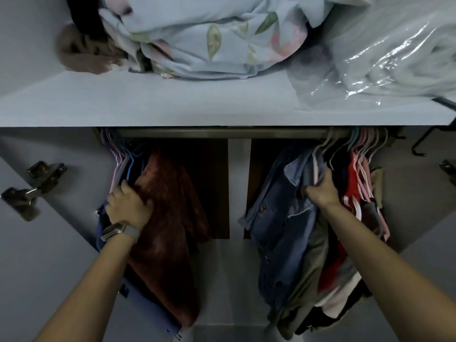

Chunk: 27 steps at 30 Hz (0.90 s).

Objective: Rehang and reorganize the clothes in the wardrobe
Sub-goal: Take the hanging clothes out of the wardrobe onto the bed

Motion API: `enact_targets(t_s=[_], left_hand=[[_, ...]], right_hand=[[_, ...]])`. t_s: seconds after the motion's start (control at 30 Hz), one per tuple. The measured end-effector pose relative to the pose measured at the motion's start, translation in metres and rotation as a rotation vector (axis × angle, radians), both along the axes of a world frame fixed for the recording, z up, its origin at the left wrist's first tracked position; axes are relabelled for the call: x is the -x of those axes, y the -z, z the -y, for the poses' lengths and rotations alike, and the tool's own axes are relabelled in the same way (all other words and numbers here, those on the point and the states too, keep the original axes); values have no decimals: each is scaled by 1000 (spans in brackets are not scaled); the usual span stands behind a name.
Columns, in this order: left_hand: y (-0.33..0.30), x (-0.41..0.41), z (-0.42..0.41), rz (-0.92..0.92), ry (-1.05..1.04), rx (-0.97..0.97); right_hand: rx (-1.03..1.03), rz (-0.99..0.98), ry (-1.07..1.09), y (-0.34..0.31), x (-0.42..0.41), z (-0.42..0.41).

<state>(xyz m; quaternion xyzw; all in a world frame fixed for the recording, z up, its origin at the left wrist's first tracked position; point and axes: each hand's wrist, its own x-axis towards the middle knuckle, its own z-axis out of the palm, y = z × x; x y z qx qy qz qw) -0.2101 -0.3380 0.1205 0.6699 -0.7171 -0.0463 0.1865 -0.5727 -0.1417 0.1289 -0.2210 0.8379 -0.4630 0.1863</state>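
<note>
From the head view I had both arms reaching into the wardrobe, under the shelf (222, 107) and the hanging rail (222, 132). The clothes hung in two bunches with a bare stretch of rail between them.

My left hand (129, 206) was at the left bunch, fingers curled into the fabric where the rust-brown garment (167, 218) met the darker blue pieces (106, 230) beside it; it looked like a grip on the cloth, though the fingertips were buried and I could not tell exactly which piece they held. A watch (121, 232) sat on that wrist. My right hand (320, 187) was closed on the shoulder of the denim shirt (278, 218), close under its hanger, at the inner edge of the right bunch, with red clothing (352, 188) and pale hangers (362, 154) packed beyond it.

I judged all of this soft and light, limp enough to sag and slide off a hanger if pulled by the cloth alone. The denim would be the stiffest and heaviest. Taking each piece by the hanger neck or shoulder seemed safest. The brown garment looked plush, draped long and loose; the denim was faded with dark buttons.

On the shelf lay floral bedding (209, 38) and a clear plastic bag (394, 58).
</note>
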Motion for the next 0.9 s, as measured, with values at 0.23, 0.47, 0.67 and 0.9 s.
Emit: enact_targets(t_s=[0.23,0.47,0.67,0.9], left_hand=[[17,21,16,-163,324,-33],[24,78,-4,-191,544,-122],[12,24,12,-168,225,384],[6,-17,57,-48,13,69]], right_hand=[[72,-34,-250,12,-65,55],[-69,-35,-454,4,-90,69],[-266,-684,55,-33,-40,22],[-342,-504,249,-26,17,-4]])
